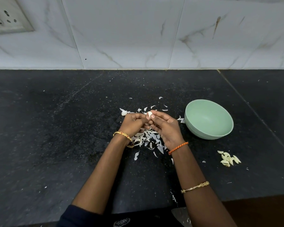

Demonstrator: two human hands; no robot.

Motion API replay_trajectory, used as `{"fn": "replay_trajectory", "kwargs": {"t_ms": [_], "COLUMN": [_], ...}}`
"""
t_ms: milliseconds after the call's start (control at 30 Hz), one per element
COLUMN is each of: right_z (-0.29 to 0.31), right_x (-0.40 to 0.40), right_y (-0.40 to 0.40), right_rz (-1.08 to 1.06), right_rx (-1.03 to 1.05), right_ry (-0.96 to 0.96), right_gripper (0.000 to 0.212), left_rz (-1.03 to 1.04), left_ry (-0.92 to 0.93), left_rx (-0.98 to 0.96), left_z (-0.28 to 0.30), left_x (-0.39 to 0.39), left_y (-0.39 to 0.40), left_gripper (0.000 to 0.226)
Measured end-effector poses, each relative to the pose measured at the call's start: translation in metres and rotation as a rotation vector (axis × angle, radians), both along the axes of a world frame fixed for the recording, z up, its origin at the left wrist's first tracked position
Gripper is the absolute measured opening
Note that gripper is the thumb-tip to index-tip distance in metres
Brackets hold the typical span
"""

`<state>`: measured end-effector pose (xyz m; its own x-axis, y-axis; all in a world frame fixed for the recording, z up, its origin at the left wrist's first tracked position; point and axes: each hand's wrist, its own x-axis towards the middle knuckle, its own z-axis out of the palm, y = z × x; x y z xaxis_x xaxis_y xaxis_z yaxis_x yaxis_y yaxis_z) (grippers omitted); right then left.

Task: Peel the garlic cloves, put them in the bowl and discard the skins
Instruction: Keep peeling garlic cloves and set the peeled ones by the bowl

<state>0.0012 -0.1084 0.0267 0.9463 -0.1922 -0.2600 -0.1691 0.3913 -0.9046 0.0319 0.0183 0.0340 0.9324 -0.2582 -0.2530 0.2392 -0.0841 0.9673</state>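
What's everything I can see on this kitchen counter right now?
counter: one, black speckled stone, under everything
wall tiles: white marbled, behind the counter
socket plate: one, off-white, upper left wall
bowl: one, pale green, right of the hands, looks empty
peeled cloves: small pile, cream, on the counter nearer than the bowl
skins: many, white, scattered below and around the hands
garlic clove: one, whitish, pinched between both hands
left hand: gold bangle
right hand: orange thread band

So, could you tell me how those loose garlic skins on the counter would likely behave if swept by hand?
The garlic skins look thin and curled, so probably very light and floppy. They lie scattered widely over the dark counter, so they would likely scatter rather than slide together.
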Motion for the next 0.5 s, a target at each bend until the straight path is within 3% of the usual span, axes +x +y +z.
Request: {"fn": "replay_trajectory", "kwargs": {"t_ms": [167, 500], "right_z": [0.005, 0.009], "right_x": [-0.008, -0.010], "right_y": [-0.008, -0.014], "right_rz": [0.037, 0.093], "right_rx": [0.017, 0.002], "right_ry": [-0.002, -0.028], "right_gripper": [0.018, 0.021], "left_rz": [-0.090, 0.005], "left_ry": [-0.071, -0.106], "left_rx": [0.120, -0.019], "left_z": [0.006, 0.008], "left_x": [0.001, -0.001], "left_y": [0.009, 0.004], "left_gripper": [0.012, 0.011]}}
